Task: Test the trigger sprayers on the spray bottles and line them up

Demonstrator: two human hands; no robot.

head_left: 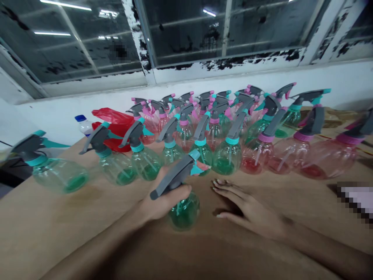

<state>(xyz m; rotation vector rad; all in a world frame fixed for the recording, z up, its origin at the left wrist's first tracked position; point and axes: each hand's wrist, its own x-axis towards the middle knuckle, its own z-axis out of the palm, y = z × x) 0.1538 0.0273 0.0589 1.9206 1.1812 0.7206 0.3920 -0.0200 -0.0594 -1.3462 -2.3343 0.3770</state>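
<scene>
My left hand (166, 196) is wrapped round the neck of a green spray bottle (185, 214) with a grey and turquoise spray head. The bottle stands close in front of me, its nozzle pointing away to the right. To the right of it, my right hand (244, 206) rests on the table with the fingers stretched out, holding nothing. Just beyond my hands runs a row of spray bottles: green ones such as the green bottle (226, 159) straight ahead, and pink ones such as the pink bottle (257, 157) further right.
Behind the front row, several more pink and green spray bottles crowd toward the wall. A red plastic bag (112, 122) and a blue-capped bottle (83, 125) are at the back left. Brown packaging (329, 118) lies at the back right of the wooden table (72, 229).
</scene>
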